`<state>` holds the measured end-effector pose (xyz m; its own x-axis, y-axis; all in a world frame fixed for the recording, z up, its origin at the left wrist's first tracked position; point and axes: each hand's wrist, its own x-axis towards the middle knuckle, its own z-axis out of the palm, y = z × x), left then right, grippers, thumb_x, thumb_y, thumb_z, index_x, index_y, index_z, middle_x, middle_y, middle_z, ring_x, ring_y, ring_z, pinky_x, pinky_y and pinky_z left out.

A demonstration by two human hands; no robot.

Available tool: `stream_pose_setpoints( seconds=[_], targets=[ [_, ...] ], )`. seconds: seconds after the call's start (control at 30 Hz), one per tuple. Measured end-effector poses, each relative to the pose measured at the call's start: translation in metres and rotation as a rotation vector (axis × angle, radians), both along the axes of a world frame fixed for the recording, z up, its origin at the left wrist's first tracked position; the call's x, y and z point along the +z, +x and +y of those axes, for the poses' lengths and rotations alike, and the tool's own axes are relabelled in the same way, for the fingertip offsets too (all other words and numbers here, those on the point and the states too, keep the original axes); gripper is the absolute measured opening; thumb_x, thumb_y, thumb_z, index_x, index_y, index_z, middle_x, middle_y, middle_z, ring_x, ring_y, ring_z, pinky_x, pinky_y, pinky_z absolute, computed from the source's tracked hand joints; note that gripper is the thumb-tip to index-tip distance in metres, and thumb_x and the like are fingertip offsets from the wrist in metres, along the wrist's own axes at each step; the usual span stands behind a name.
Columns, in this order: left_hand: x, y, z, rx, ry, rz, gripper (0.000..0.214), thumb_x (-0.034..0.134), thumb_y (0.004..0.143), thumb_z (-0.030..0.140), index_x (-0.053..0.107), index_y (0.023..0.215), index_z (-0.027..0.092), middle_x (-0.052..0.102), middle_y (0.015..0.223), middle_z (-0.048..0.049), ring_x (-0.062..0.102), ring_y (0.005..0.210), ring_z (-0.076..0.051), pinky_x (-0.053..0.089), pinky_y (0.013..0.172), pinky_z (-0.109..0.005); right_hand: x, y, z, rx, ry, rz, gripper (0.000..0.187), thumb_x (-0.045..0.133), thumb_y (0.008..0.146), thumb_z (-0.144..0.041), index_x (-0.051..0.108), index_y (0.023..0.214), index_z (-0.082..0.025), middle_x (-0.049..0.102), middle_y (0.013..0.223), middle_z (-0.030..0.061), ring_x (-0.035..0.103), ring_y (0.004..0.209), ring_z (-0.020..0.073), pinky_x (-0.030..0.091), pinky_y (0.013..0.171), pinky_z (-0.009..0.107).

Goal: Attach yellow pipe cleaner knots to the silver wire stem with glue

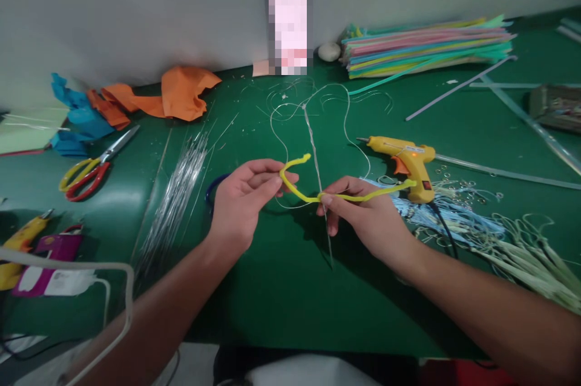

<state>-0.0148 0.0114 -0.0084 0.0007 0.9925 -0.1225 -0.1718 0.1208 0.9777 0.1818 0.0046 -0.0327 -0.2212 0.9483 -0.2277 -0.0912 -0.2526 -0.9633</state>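
Observation:
Between my two hands runs a yellow pipe cleaner (pixel 302 195), curved upward on the left and stretching out to the right. My left hand (pixel 247 195) pinches its left part between thumb and fingers. With thumb and fingers closed, my right hand (pixel 361 210) grips the pipe cleaner where it crosses a twisted wire stem (pixel 314 147). That stem slants from top to bottom, its lower end sticking out below my right fingers. From its top, thin wire loops (pixel 347 114) spread to both sides, one passing behind my left fingers.
A yellow glue gun (pixel 408 162) lies right of my hands, near blue tassels (pixel 454 216). Bundled pipe cleaners (pixel 426 50) lie at the back right. Left are loose wires (pixel 181 186), scissors (pixel 97 165) and orange fabric (pixel 181 95). A blurred-out phone (pixel 290 26) leans against the wall.

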Motion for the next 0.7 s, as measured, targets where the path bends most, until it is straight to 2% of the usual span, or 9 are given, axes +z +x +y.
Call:
stream_pose_setpoints(
  seconds=[0.07, 0.23, 0.4, 0.53, 0.63, 0.7],
  targets=[
    [-0.0004, -0.0004, 0.0016, -0.011, -0.048, -0.010, 0.013, 0.073, 0.082, 0.022, 0.072, 0.094, 0.018, 0.078, 0.086, -0.0037, 0.071, 0.078, -0.013, 0.054, 0.073, -0.023, -0.0010, -0.0002, -0.0001, 0.010, -0.001, 0.014, 0.028, 0.075, 0.079, -0.043, 0.060, 0.078, -0.019, 0.069, 0.068, -0.0005, 0.059, 0.044, 0.0098, 0.048, 0.045, 0.025],
    [-0.0024, -0.0025, 0.0067, -0.031, -0.117, -0.035, 0.015, 0.072, 0.079, 0.023, 0.075, 0.094, 0.020, 0.076, 0.092, -0.0027, 0.066, 0.077, -0.011, 0.050, 0.070, -0.021, -0.0029, -0.0003, -0.0001, 0.009, -0.016, 0.033, 0.028, 0.075, 0.079, -0.042, 0.059, 0.079, -0.019, 0.069, 0.068, -0.0009, 0.059, 0.043, 0.0095, 0.047, 0.045, 0.024],
    [-0.0002, -0.0036, 0.0078, 0.019, -0.107, 0.038, 0.015, 0.078, 0.071, 0.023, 0.078, 0.086, 0.022, 0.066, 0.069, 0.0026, 0.052, 0.061, -0.006, 0.042, 0.058, -0.017, -0.0035, 0.0001, 0.0002, 0.010, -0.026, 0.037, 0.027, 0.075, 0.079, -0.042, 0.060, 0.080, -0.019, 0.070, 0.070, -0.0004, 0.060, 0.045, 0.0097, 0.049, 0.046, 0.025],
    [0.0011, -0.0041, 0.0060, -0.030, -0.077, 0.122, 0.010, 0.071, 0.079, 0.025, 0.079, 0.084, 0.022, 0.068, 0.074, -0.0001, 0.051, 0.061, -0.006, 0.041, 0.056, -0.019, -0.0026, -0.0007, 0.0005, 0.015, -0.021, 0.046, 0.029, 0.076, 0.078, -0.043, 0.059, 0.079, -0.020, 0.069, 0.068, -0.0010, 0.059, 0.044, 0.0094, 0.048, 0.046, 0.025],
    [0.0007, -0.0034, 0.0055, -0.039, -0.054, 0.135, 0.014, 0.067, 0.082, 0.023, 0.079, 0.089, 0.019, 0.067, 0.074, -0.0013, 0.055, 0.063, -0.008, 0.044, 0.057, -0.020, -0.0018, -0.0009, 0.0002, 0.021, -0.023, 0.041, 0.029, 0.076, 0.078, -0.043, 0.059, 0.079, -0.019, 0.069, 0.068, -0.0010, 0.059, 0.044, 0.0093, 0.047, 0.045, 0.024],
    [0.0006, -0.0020, 0.0057, -0.017, -0.073, 0.112, 0.022, 0.069, 0.081, 0.021, 0.076, 0.101, 0.019, 0.066, 0.070, 0.0001, 0.058, 0.062, -0.009, 0.046, 0.056, -0.021, -0.0010, -0.0009, -0.0001, 0.023, -0.025, 0.036, 0.030, 0.076, 0.078, -0.044, 0.059, 0.079, -0.019, 0.069, 0.068, -0.0009, 0.059, 0.044, 0.0093, 0.047, 0.045, 0.024]
  ],
)
